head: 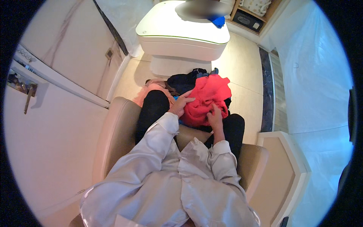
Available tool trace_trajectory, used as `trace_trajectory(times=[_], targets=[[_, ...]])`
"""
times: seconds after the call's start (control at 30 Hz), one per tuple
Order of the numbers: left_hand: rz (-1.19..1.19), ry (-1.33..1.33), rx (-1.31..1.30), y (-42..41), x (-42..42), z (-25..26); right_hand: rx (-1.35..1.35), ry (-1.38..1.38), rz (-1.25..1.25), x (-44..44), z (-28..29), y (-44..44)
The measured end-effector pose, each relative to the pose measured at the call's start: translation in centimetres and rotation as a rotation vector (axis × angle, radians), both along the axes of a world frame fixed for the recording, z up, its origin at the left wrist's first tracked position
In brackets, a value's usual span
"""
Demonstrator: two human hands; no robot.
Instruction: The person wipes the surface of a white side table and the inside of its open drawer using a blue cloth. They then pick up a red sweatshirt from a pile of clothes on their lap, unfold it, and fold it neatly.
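A crumpled red cloth garment (pixel 210 85) lies bunched between and above my knees. My left hand (pixel 181 104) is at its left edge, thumb and fingers on the fabric. My right hand (pixel 215 117) presses into its folds at the lower right, fingertips partly sunk in the cloth. Just beyond lies a black garment (pixel 183 82), partly under the red one. Peach tulle fabric (pixel 154 86) spreads beside my left knee. Bits of blue cloth show under the red garment.
A white rounded table (pixel 181 46) stands ahead, with a blue cloth (pixel 218 22) on top. I sit in a beige armchair (pixel 116 127). A white door (pixel 56 127) is at left; plastic sheeting (pixel 314 71) hangs at right. A wooden shelf (pixel 265 18) stands at the upper right.
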State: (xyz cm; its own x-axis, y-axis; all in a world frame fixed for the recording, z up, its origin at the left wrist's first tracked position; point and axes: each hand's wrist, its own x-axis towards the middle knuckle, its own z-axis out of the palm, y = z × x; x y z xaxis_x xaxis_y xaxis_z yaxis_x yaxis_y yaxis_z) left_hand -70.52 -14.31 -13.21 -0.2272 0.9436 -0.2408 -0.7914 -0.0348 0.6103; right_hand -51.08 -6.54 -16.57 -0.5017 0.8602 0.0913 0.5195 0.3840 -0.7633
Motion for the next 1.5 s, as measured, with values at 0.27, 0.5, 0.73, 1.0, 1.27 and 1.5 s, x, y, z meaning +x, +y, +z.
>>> trace_trajectory(times=[0.27,0.5,0.73,1.0,1.27,1.5], targets=[[-0.36,1.131,0.062,-4.2,2.7,-0.4,-0.524,0.278,-0.181,-2.6,0.4,1.8],[-0.451,0.636,0.092,-4.1,3.1,-1.1,-0.717,0.465,-0.248,-2.2,-1.5,1.4],[-0.079,-0.039,-0.329,-2.3,0.5,-2.6,-1.224,0.84,0.015,-1.9,0.5,-1.5],[-0.022,-0.068,-0.259,-1.5,0.5,-5.3,-1.1,0.375,0.241,-2.6,2.8,-3.6],[0.09,0.434,-0.109,-1.3,0.4,-4.8,-0.055,-0.007,0.124,-1.3,1.9,-1.6],[0.067,1.435,0.151,-3.2,2.6,-3.7,0.491,-0.039,-0.108,-3.4,6.9,-2.0]])
